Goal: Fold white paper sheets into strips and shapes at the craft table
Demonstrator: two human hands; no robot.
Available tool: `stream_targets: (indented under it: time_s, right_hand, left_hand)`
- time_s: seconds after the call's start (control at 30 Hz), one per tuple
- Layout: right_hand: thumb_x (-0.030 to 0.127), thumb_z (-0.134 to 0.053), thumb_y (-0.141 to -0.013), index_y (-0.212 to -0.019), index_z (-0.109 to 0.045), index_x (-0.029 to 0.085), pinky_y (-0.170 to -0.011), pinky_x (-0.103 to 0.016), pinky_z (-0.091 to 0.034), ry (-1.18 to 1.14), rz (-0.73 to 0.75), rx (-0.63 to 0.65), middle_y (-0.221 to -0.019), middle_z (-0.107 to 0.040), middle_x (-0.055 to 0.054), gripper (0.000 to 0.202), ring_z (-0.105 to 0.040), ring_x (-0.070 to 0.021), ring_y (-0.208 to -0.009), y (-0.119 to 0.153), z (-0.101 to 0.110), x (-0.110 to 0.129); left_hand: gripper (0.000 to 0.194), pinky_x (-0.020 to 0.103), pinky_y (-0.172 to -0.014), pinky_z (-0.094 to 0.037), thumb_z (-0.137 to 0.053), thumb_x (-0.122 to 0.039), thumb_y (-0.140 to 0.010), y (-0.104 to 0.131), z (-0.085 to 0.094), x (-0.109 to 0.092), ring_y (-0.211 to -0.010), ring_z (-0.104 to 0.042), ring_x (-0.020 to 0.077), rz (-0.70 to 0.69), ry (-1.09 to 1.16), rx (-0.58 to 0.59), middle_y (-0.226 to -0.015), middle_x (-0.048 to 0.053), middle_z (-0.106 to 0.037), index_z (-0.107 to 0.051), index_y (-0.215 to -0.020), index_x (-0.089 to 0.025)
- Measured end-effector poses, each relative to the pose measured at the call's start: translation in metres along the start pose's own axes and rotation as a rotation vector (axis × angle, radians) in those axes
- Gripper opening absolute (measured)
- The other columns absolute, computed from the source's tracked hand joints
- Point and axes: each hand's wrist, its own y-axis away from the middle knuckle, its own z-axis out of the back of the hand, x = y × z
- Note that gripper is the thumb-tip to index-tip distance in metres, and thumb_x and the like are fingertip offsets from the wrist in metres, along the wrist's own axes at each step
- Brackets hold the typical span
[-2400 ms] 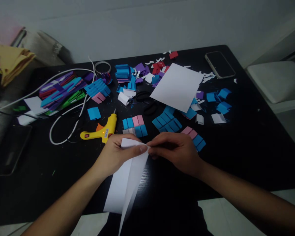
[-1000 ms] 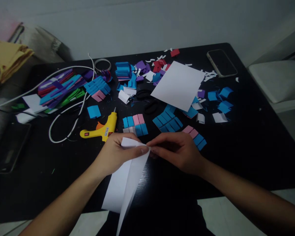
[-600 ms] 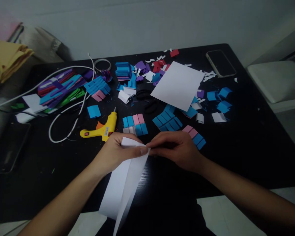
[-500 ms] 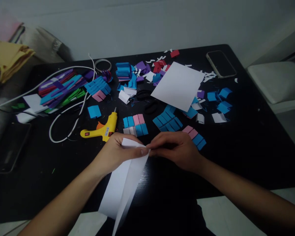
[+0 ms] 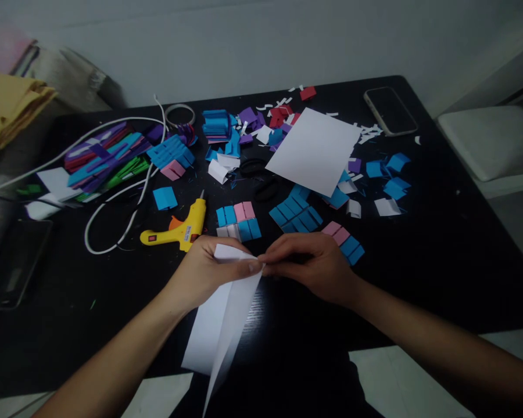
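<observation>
A sheet of white paper (image 5: 226, 325), partly folded over lengthwise, hangs from my hands at the table's front edge. My left hand (image 5: 209, 270) is closed on its upper end, thumb on top and fingers behind. At the sheet's upper right corner, the thumb and fingers of my right hand (image 5: 316, 267) pinch the paper edge. Just beyond my left hand lies a yellow glue gun (image 5: 183, 229). Past my fingers sit small folded paper pieces: a blue, pink and white block (image 5: 238, 220), a blue block (image 5: 295, 212) and a pink and blue strip (image 5: 344, 241).
Another white sheet (image 5: 316, 151) lies over paper scraps and beside black-handled scissors (image 5: 265, 188). A white cable (image 5: 87, 229) loops around the left side, near bundled coloured strips (image 5: 108, 154). A phone (image 5: 391, 110) rests at the back right of the black table (image 5: 440, 261).
The lower end of the white paper has shifted slightly up and to the right. Both hands keep their grip, and the whole view has moved a little.
</observation>
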Motion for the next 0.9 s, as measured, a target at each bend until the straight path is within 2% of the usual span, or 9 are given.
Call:
stream_targets:
  time_s: [0.3, 0.47, 0.67, 0.9]
  right_hand:
    - [0.021, -0.088, -0.079, -0.097, -0.084, 0.028, -0.081, -0.03, -0.065, 0.056, -0.053, -0.023, -0.093, -0.082, -0.001, 0.019, -0.078, -0.0172, -0.086, 0.0002, -0.001, 0.0032]
    - [0.021, -0.087, -0.08, -0.093, -0.084, 0.028, -0.076, -0.028, -0.064, 0.027, -0.003, -0.014, -0.09, -0.081, -0.001, 0.016, -0.077, -0.0155, -0.08, 0.0003, -0.0004, -0.0005]
    - [0.024, -0.087, -0.081, -0.093, -0.084, 0.027, -0.075, -0.029, -0.066, 0.023, -0.021, -0.01, -0.089, -0.081, -0.001, 0.013, -0.077, -0.0158, -0.078, 0.0009, 0.0001, -0.0015]
    - [0.019, -0.088, -0.079, -0.091, -0.084, 0.027, -0.075, -0.027, -0.064, 0.015, -0.017, -0.014, -0.088, -0.081, -0.001, 0.015, -0.077, -0.0146, -0.077, -0.0005, -0.0008, -0.0006]
  left_hand:
    - [0.007, 0.019, -0.056, -0.048, -0.088, -0.024, -0.072, -0.0004, 0.0013, -0.0012, -0.061, -0.064, 0.0101, -0.006, -0.024, 0.006, -0.068, 0.001, -0.074, -0.082, -0.071, -0.021]
    - [0.008, 0.02, -0.056, -0.048, -0.089, -0.026, -0.071, -0.0001, 0.0016, -0.0004, -0.06, -0.063, 0.0101, -0.003, -0.011, -0.002, -0.068, 0.0, -0.074, -0.082, -0.071, -0.022]
    - [0.009, 0.02, -0.055, -0.048, -0.088, -0.027, -0.072, -0.0004, 0.0011, 0.0015, -0.06, -0.063, 0.011, -0.011, -0.022, 0.004, -0.068, 0.001, -0.074, -0.082, -0.071, -0.021]
    - [0.008, 0.019, -0.054, -0.047, -0.088, -0.027, -0.073, 0.0, 0.0012, 0.0018, -0.058, -0.062, 0.0098, -0.011, -0.03, -0.003, -0.066, 0.0, -0.074, -0.082, -0.071, -0.021]
